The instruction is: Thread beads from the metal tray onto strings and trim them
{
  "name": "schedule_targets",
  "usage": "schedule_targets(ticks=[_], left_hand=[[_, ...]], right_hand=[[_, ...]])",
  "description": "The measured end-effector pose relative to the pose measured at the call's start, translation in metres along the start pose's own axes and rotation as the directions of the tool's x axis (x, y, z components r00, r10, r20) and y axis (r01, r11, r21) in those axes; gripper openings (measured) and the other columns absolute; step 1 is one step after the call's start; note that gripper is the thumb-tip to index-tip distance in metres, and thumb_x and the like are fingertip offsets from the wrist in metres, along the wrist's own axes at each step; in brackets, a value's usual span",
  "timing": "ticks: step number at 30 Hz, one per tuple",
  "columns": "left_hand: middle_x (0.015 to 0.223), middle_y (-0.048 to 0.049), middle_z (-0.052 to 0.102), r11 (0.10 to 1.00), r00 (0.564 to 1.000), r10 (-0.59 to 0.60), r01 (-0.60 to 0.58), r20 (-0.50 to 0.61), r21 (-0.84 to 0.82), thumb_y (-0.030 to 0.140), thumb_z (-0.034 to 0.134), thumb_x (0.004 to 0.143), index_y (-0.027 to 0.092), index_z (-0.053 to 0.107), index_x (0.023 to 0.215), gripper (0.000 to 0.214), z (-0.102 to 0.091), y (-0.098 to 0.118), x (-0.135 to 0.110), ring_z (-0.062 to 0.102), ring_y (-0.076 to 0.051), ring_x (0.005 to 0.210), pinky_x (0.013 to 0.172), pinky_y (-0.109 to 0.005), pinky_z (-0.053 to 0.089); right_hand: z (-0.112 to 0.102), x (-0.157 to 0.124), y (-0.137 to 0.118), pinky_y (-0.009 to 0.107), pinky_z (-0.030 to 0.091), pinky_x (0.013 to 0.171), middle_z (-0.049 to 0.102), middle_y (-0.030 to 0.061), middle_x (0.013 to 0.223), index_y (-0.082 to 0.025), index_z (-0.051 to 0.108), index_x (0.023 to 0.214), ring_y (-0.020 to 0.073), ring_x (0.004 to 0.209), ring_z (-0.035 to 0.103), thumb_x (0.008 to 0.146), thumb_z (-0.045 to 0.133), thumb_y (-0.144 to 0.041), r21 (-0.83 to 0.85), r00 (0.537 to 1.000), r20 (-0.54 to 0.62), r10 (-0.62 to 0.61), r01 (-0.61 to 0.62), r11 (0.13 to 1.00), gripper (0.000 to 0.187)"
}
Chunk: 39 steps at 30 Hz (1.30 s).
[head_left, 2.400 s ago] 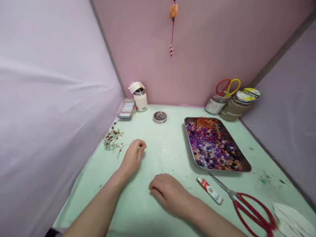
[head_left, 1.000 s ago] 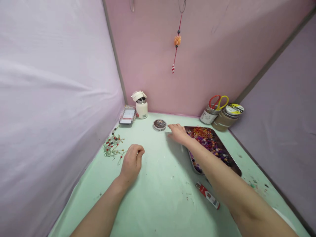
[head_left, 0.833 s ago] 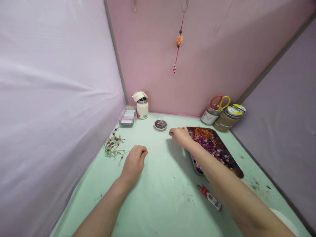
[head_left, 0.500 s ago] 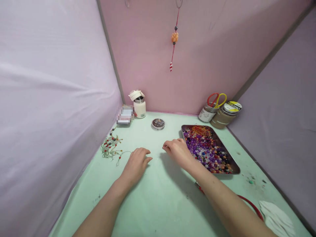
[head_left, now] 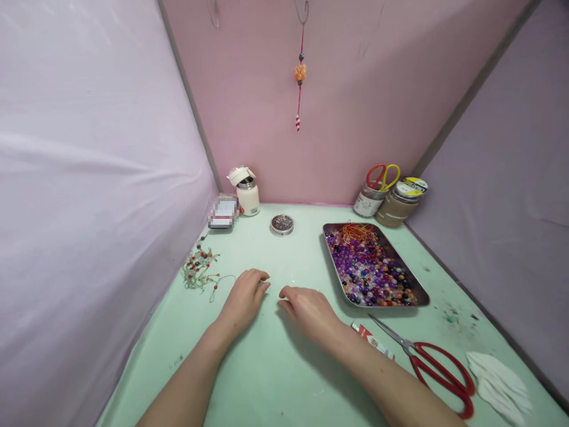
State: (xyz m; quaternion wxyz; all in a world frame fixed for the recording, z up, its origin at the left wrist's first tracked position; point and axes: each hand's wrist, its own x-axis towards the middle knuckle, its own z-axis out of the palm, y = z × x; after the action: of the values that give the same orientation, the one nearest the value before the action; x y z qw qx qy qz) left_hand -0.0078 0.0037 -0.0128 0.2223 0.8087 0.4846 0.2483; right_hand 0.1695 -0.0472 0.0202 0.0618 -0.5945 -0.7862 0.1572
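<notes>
1. We see the left hand (head_left: 246,295) low over the pale green table (head_left: 255,382), palm down, with a narrow gap between thumb and forefinger; we make out nothing in that gap.
2. We see the right hand (head_left: 311,314) just beside it, the two well short of touching. Its fingers curl inward, with the thumb under the forefinger; we cannot tell whether they pinch anything small.
3. Left of the left hand we find a tangle of greenish cords (head_left: 198,267) strung with red and dark beads. One loop with a red bead (head_left: 216,287) reaches out near the wrist; we cannot tell whether its thin strand meets the hand.
4. Beyond the right hand, to its right, we have a metal tray (head_left: 420,295) of mixed beads (head_left: 364,267), many purple, with orange-red threads (head_left: 358,233) heaped at its far end.
5. Nearer to us, the right forearm partly covers a red-and-white lighter (head_left: 373,341). Red-handled scissors (head_left: 407,346) lie beside it, and a white cloth (head_left: 500,382) is near their handles.
6. At the back we note a round case (head_left: 282,223), a cream bottle (head_left: 248,198) with its lid tipped back, and two jars (head_left: 398,207) standing together.
</notes>
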Motion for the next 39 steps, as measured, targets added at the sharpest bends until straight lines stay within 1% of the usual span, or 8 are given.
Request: schedule_targets(ticks=[5,11,18,24,28,31,35,39], left_hand=[[0.092,-0.0075,0.063,0.997,0.996,-0.054,0.049,-0.070,-0.062,0.028,0.044,0.086,0.018,0.059,0.095,0.020,-0.003,0.002,0.001,0.057,-0.020,0.088,0.083,-0.037,0.044],[0.091,-0.0050,0.065,0.945,0.964,-0.246,0.214,-0.106,-0.246,0.029,0.046,0.082,0.019,0.060,0.096,0.021,-0.004,0.002,0.004,0.058,-0.018,0.081,0.078,-0.033,0.045],[0.098,-0.0076,0.062,0.670,0.888,-0.452,0.400,0.084,-0.626,0.029,0.054,0.076,0.015,0.055,0.103,0.031,-0.003,0.004,0.007,0.055,-0.010,0.063,0.061,-0.026,0.045],[0.109,-0.0132,0.063,0.287,0.810,-0.475,0.513,0.346,-0.809,0.026,0.059,0.076,0.016,0.055,0.109,0.035,-0.012,0.014,0.006,0.056,-0.009,0.064,0.059,-0.024,0.045],[0.110,-0.0145,0.063,0.116,0.775,-0.475,0.525,0.417,-0.843,0.028,0.056,0.080,0.015,0.059,0.108,0.031,-0.015,0.013,0.008,0.057,-0.009,0.064,0.057,-0.022,0.046],[0.109,-0.0144,0.064,0.078,0.774,-0.440,0.538,0.456,-0.839,0.032,0.057,0.081,0.016,0.059,0.109,0.032,-0.014,0.012,0.008,0.056,-0.008,0.064,0.056,-0.020,0.045],[0.106,-0.0118,0.064,0.098,0.783,-0.362,0.572,0.507,-0.814,0.031,0.062,0.079,0.018,0.059,0.110,0.033,-0.009,0.014,0.004,0.051,-0.004,0.059,0.046,-0.014,0.036],[0.080,-0.0032,0.060,0.045,0.804,-0.318,0.543,0.503,-0.839,0.022,0.066,0.076,0.015,0.062,0.098,0.023,-0.003,0.009,0.003,0.041,-0.001,0.051,0.040,-0.012,0.025]], right_hand=[[0.006,-0.010,-0.001,0.026,0.034,0.059,0.070,0.0058,0.084,-0.021,0.059,0.096,0.0202,0.076,0.066,0.092,0.041,-0.027,0.035,1.000,-0.016,-0.018,0.019,0.999,0.019],[0.008,-0.022,-0.004,0.026,0.038,0.065,0.070,0.0043,0.091,-0.022,0.057,0.107,0.0189,0.082,0.065,0.093,0.038,-0.026,0.156,0.995,-0.034,-0.090,0.094,0.983,0.024],[0.021,-0.027,-0.005,0.027,0.040,0.071,0.069,0.0068,0.096,-0.020,0.051,0.120,0.0192,0.086,0.064,0.093,0.038,-0.024,0.221,0.987,-0.051,-0.155,0.162,0.962,0.030],[0.028,-0.029,-0.006,0.027,0.039,0.067,0.069,0.0055,0.091,-0.020,0.047,0.125,0.0186,0.080,0.064,0.091,0.039,-0.022,0.203,0.980,-0.039,-0.195,0.199,0.959,0.034],[0.029,-0.028,-0.007,0.026,0.037,0.065,0.069,0.0047,0.088,-0.020,0.051,0.118,0.0186,0.079,0.063,0.091,0.039,-0.022,0.167,0.974,0.005,-0.226,0.222,0.961,0.030],[0.028,-0.027,-0.007,0.026,0.035,0.064,0.069,0.0036,0.087,-0.020,0.053,0.113,0.0182,0.077,0.063,0.092,0.038,-0.021,0.145,0.972,0.021,-0.236,0.230,0.962,0.026],[0.028,-0.027,-0.008,0.026,0.034,0.063,0.068,0.0023,0.084,-0.021,0.054,0.109,0.0170,0.076,0.062,0.092,0.037,-0.021,0.131,0.965,0.020,-0.263,0.258,0.957,0.024],[0.029,-0.027,-0.007,0.026,0.034,0.062,0.067,0.0014,0.079,-0.022,0.056,0.103,0.0162,0.074,0.061,0.093,0.037,-0.021,0.126,0.962,0.018,-0.272,0.267,0.955,0.022]])
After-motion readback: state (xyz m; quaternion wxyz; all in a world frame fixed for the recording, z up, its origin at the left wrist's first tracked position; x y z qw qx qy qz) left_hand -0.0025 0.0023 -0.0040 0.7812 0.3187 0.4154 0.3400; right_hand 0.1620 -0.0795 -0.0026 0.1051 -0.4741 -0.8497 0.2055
